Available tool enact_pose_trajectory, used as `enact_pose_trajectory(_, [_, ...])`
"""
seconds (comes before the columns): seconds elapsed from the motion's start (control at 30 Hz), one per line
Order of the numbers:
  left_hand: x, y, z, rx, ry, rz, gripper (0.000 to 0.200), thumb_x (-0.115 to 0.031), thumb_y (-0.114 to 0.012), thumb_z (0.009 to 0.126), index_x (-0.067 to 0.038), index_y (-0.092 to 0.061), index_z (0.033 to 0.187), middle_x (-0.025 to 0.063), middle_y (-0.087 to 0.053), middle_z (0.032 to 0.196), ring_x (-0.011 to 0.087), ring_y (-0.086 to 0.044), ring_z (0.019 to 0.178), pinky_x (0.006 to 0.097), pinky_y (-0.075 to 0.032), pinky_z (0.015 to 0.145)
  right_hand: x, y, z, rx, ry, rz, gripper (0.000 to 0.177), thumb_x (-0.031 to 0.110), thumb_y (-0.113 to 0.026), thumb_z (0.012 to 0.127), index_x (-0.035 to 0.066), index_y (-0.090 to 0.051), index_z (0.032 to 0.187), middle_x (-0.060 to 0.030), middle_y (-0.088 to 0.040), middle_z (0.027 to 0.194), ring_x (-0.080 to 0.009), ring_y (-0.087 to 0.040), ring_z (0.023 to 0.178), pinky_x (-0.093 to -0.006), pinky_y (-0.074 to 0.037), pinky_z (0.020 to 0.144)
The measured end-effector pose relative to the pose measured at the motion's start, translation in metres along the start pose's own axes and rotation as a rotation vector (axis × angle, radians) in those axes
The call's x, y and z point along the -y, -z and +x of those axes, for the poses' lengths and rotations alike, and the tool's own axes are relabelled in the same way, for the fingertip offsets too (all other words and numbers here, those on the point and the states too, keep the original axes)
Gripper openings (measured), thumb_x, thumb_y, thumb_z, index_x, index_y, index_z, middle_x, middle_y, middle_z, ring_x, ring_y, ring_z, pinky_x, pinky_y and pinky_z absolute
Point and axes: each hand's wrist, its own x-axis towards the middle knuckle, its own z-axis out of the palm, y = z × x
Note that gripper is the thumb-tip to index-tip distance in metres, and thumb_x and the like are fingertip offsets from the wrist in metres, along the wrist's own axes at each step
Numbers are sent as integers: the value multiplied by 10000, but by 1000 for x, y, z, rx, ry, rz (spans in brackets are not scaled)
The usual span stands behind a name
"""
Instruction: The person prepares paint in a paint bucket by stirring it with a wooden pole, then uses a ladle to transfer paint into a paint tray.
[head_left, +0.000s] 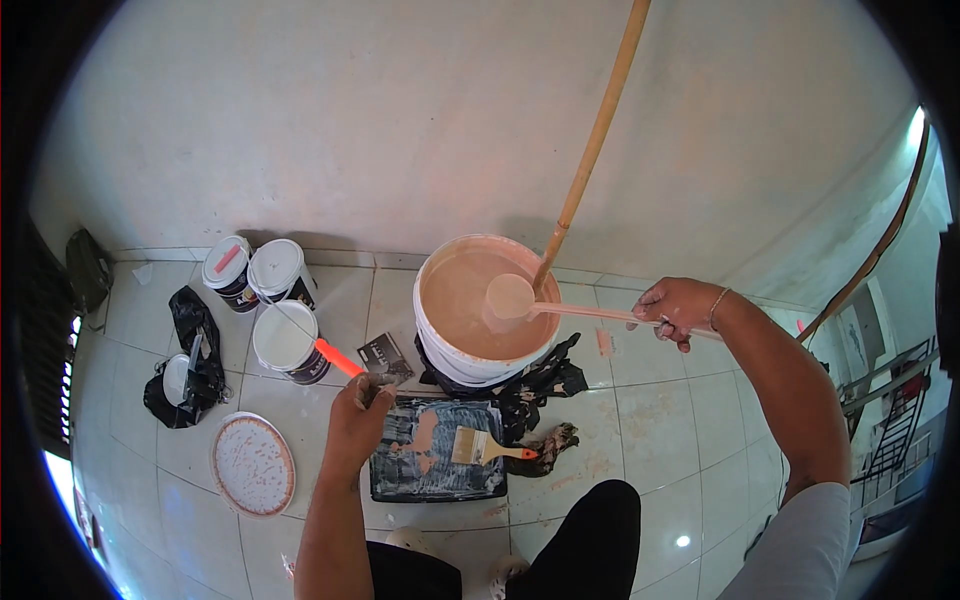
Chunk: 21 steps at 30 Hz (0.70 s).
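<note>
My right hand [682, 310] grips the long handle of a paint-coated dipper [509, 297], its round cup at the surface of the peach paint [455, 300]. The paint fills much of a large white bucket [437, 347] by the wall. In my left hand [362, 410] is an orange-handled tool [340, 358] with a thin metal rod pointing up and left; its far end overlaps the small pails. Just right of that hand lies a black paint tray [438, 490], smeared with peach and white. A flat paintbrush [480, 447] with an orange-tipped handle rests across the tray.
A bamboo pole [597, 140] leans from the bucket against the wall. Several white-lidded pails [284, 340] stand to the left, beside a black plastic bag [197, 325]. A paint-spotted round lid [253, 465] lies on the tiles. More crumpled black plastic [550, 385] surrounds the bucket's base.
</note>
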Motion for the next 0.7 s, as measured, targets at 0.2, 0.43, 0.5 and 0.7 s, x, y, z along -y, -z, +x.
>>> enact_pose_trajectory(0.2, [3, 3, 1, 9, -8, 25, 167, -88, -582, 883, 24, -605, 1004, 19, -583, 802, 80, -520, 751, 240, -425, 705, 0, -1, 1, 9, 3, -30, 218, 177, -545, 936, 1, -576, 1061, -30, -442, 570, -121, -419, 438, -321, -443, 411])
enact_pose_trajectory(0.43, [6, 3, 3, -9, -13, 32, 182, -101, -580, 883, 25, -609, 1011, 34, -596, 801, 96, -533, 748, 252, -432, 706, 2, -5, 0, -2, -11, 10, 221, 189, -542, 945, 3, -579, 1059, -18, -425, 565, -110, -398, 433, -318, -428, 410])
enact_pose_trajectory(0.5, [5, 4, 2, -5, -9, 43, 185, -104, -580, 883, 25, -609, 1012, 36, -598, 799, 98, -535, 747, 253, -433, 706, 0, -5, 1, -2, -9, 5, 223, 191, -540, 948, 2, -579, 1061, -17, -423, 565, -109, -395, 434, -316, -425, 411])
enact_pose_trajectory(0.7, [6, 6, 1, 2, -5, 43, 184, -93, -560, 891, 31, -603, 1020, 19, -577, 797, 96, -532, 749, 247, -426, 720, 2, -6, -1, 19, -5, 15, 199, 196, -533, 952, 13, -581, 1012, -12, -426, 568, -107, -401, 446, -313, -424, 423])
